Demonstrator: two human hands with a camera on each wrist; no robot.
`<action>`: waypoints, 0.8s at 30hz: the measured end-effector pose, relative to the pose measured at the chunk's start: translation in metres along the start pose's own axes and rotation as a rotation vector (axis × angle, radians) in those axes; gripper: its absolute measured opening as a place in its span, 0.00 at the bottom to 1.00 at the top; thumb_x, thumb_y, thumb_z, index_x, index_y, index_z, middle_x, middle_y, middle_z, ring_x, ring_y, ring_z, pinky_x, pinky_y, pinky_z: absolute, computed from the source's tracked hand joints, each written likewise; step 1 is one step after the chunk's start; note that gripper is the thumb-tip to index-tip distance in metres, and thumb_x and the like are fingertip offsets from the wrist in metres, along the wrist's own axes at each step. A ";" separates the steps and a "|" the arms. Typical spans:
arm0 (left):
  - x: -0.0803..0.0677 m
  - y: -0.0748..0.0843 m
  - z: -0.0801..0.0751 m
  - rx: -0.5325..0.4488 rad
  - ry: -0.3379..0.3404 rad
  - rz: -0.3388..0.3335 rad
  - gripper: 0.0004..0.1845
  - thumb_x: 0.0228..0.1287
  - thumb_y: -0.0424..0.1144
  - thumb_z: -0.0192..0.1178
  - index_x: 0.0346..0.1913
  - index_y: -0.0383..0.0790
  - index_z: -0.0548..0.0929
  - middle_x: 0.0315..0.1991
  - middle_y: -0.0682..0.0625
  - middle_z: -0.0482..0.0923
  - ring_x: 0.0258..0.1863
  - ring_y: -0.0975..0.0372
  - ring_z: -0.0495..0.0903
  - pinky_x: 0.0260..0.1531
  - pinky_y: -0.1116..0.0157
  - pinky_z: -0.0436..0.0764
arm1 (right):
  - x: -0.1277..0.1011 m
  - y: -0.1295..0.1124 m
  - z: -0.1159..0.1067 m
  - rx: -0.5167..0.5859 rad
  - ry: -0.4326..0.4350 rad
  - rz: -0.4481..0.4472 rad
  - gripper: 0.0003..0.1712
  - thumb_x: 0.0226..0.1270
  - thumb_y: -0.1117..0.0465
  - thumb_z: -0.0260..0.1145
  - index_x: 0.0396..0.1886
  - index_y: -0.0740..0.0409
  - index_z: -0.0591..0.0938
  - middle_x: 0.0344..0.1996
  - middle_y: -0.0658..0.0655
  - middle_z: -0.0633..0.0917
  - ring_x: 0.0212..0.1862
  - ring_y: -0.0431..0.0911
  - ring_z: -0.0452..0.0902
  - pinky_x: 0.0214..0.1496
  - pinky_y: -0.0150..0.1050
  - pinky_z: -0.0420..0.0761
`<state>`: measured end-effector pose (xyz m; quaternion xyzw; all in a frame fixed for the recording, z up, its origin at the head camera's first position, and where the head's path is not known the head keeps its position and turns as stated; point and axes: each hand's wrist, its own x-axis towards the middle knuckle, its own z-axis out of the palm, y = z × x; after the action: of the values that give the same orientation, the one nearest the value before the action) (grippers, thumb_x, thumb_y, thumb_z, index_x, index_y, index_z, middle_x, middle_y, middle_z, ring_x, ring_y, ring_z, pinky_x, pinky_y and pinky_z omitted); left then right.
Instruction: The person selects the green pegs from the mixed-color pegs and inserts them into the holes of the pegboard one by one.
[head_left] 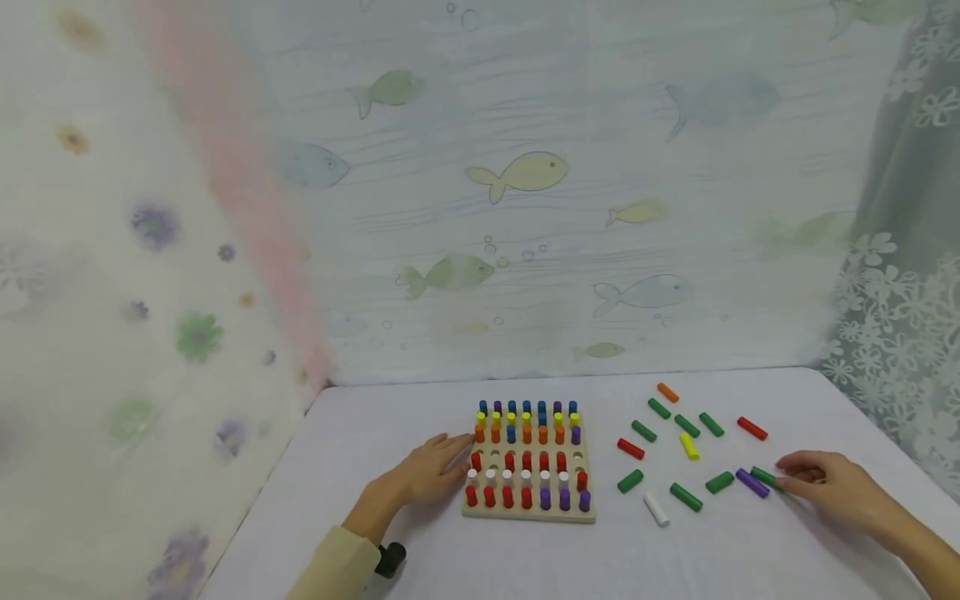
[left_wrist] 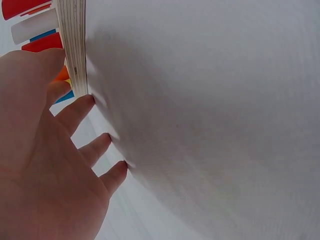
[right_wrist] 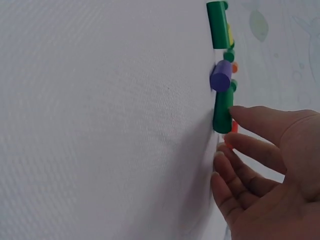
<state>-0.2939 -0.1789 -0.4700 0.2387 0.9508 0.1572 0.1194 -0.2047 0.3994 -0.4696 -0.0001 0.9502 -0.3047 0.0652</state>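
The left hand (head_left: 427, 475) is lying flat with straight fingers against the left edge of the pegboard (head_left: 529, 508), which is sitting mid-table near the front edge. The right hand (head_left: 828, 487) is reaching with loose, spread fingers for a green peg (head_left: 765, 477) toward the table's (head_left: 360, 467) right edge, fingertips touching it but not yet gripping. Most holes are already holding pegs, though a few are standing empty. About a dozen loose pegs are lying right of the board, so the filling looks well advanced but unfinished.
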 end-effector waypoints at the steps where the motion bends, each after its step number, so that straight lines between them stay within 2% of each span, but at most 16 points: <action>1: 0.000 0.000 0.000 -0.001 0.000 -0.009 0.31 0.79 0.52 0.51 0.79 0.48 0.64 0.76 0.46 0.66 0.78 0.42 0.57 0.72 0.37 0.61 | 0.002 0.000 0.000 0.001 -0.002 -0.004 0.26 0.72 0.54 0.68 0.53 0.75 0.81 0.42 0.57 0.87 0.42 0.46 0.80 0.38 0.35 0.79; 7: -0.001 -0.001 -0.001 -0.003 -0.021 -0.017 0.31 0.80 0.52 0.49 0.81 0.50 0.61 0.79 0.50 0.61 0.79 0.42 0.53 0.74 0.39 0.57 | 0.007 0.003 0.003 -0.043 0.010 -0.048 0.20 0.71 0.55 0.69 0.50 0.70 0.84 0.38 0.51 0.86 0.36 0.37 0.77 0.35 0.34 0.78; 11: -0.002 0.000 0.000 0.001 -0.043 -0.015 0.31 0.81 0.52 0.47 0.81 0.52 0.59 0.80 0.51 0.59 0.80 0.43 0.52 0.75 0.39 0.55 | 0.006 0.005 0.007 -0.089 0.053 -0.091 0.15 0.70 0.57 0.70 0.45 0.66 0.85 0.33 0.48 0.84 0.32 0.33 0.73 0.33 0.33 0.77; 15: -0.004 0.003 0.000 0.001 -0.040 -0.004 0.31 0.81 0.52 0.46 0.81 0.52 0.59 0.80 0.51 0.59 0.80 0.43 0.51 0.75 0.39 0.55 | 0.007 0.005 0.009 -0.107 0.081 -0.118 0.12 0.70 0.59 0.69 0.42 0.65 0.85 0.32 0.49 0.84 0.32 0.34 0.73 0.33 0.33 0.77; 19: -0.006 0.004 -0.001 -0.002 -0.043 0.001 0.31 0.81 0.53 0.46 0.81 0.52 0.59 0.80 0.51 0.59 0.80 0.42 0.51 0.75 0.39 0.54 | 0.008 0.004 0.010 -0.117 0.061 -0.113 0.11 0.72 0.59 0.68 0.40 0.65 0.85 0.33 0.49 0.84 0.34 0.38 0.74 0.34 0.35 0.77; 24: -0.006 0.003 -0.003 0.008 -0.055 -0.004 0.32 0.81 0.53 0.46 0.82 0.52 0.57 0.81 0.52 0.57 0.80 0.43 0.50 0.76 0.39 0.52 | 0.009 0.002 0.008 -0.140 0.045 -0.121 0.09 0.71 0.61 0.67 0.39 0.64 0.85 0.33 0.49 0.85 0.33 0.37 0.75 0.34 0.35 0.77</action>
<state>-0.2883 -0.1799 -0.4653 0.2415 0.9483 0.1466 0.1447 -0.2126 0.3958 -0.4781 -0.0555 0.9687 -0.2407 0.0252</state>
